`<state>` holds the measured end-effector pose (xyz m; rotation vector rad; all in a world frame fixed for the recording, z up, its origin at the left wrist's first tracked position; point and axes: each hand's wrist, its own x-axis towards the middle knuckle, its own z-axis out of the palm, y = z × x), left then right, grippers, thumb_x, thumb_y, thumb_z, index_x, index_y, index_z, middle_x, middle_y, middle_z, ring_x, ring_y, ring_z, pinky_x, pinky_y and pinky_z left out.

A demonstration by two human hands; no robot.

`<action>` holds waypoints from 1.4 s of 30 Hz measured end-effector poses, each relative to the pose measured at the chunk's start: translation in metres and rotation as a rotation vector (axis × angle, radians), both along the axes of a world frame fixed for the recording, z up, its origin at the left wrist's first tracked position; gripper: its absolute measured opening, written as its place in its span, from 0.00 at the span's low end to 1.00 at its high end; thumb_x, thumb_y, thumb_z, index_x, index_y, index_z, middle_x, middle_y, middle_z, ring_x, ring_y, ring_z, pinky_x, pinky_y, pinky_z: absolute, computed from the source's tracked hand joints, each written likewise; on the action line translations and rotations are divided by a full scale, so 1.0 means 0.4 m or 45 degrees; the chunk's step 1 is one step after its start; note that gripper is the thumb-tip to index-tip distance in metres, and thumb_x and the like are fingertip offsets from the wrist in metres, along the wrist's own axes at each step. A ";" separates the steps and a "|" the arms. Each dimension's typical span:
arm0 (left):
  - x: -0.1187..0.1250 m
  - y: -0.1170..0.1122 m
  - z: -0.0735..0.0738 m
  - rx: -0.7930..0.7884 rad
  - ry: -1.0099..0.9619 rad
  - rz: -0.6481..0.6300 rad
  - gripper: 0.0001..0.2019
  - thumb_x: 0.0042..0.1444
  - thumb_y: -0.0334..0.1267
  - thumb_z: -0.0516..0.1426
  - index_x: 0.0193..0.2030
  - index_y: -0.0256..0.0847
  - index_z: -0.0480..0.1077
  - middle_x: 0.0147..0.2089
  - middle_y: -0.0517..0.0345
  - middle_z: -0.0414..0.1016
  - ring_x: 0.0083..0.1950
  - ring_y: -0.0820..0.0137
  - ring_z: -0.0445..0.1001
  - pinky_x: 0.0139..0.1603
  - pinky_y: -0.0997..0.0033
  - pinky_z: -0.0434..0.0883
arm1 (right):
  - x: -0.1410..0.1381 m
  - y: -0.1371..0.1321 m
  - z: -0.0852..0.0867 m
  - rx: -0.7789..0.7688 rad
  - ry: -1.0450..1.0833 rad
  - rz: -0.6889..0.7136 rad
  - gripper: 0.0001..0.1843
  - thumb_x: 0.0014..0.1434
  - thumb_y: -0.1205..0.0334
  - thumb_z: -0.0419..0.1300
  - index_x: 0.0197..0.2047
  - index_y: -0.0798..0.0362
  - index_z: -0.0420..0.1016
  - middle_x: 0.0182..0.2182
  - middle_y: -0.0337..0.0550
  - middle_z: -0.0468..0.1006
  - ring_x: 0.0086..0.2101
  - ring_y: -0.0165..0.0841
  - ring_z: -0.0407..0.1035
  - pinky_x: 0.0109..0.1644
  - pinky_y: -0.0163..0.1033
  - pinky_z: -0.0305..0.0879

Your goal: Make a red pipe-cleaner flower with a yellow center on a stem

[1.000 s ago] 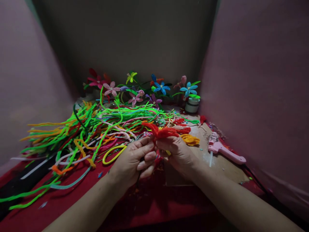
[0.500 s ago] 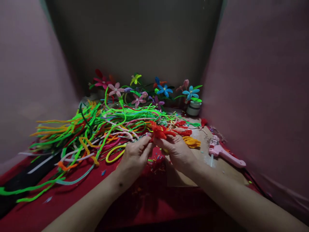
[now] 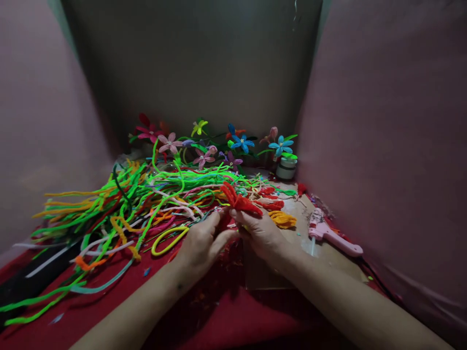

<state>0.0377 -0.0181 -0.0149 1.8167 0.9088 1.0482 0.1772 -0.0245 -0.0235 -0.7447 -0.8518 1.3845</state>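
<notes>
Between both hands is a red pipe-cleaner flower [image 3: 241,201] with looped petals. My right hand [image 3: 268,236] is closed on its base, thumb on top. My left hand [image 3: 204,243] reaches in from the other side; its fingertips meet the flower's underside and its thumb touches the right fingers. What those fingertips grip is partly hidden. Just beyond the right hand lie a bundle of orange-yellow loops [image 3: 282,219] and red loops [image 3: 272,203]. Yellow-handled scissors or a similar tool [image 3: 168,241] lies beside my left hand.
A large heap of coloured pipe cleaners [image 3: 146,189] spreads over the red cloth [image 3: 233,311] at left. Finished flowers [image 3: 242,142] stand along the back near a small jar [image 3: 286,167]. A pink glue gun [image 3: 333,236] rests on cardboard [image 3: 302,272] at right.
The red flower has turned in my hands, its petals now pointing up and left. My left thumb has moved away from its fingers. The whole view has shifted slightly.
</notes>
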 end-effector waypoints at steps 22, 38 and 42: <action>-0.030 0.016 0.038 0.294 0.253 0.010 0.09 0.55 0.37 0.57 0.43 0.40 0.70 0.36 0.56 0.73 0.39 0.69 0.72 0.43 0.67 0.70 | 0.027 -0.014 0.010 0.350 -0.180 -0.040 0.10 0.44 0.57 0.69 0.30 0.50 0.76 0.28 0.36 0.75 0.30 0.31 0.65 0.38 0.37 0.64; -0.027 -0.022 0.079 1.580 0.554 0.363 0.09 0.52 0.27 0.57 0.40 0.42 0.68 0.34 0.54 0.75 0.35 0.67 0.71 0.38 0.65 0.68 | 0.035 -0.056 0.008 0.486 -0.459 -0.110 0.11 0.54 0.51 0.61 0.27 0.48 0.76 0.34 0.42 0.76 0.41 0.38 0.66 0.50 0.45 0.59; -0.019 -0.033 0.089 1.368 0.498 0.305 0.06 0.53 0.27 0.55 0.37 0.39 0.70 0.34 0.51 0.75 0.37 0.66 0.72 0.39 0.65 0.68 | 0.041 -0.048 0.001 0.508 -0.485 -0.123 0.08 0.54 0.52 0.61 0.30 0.47 0.77 0.36 0.43 0.76 0.42 0.39 0.66 0.47 0.44 0.61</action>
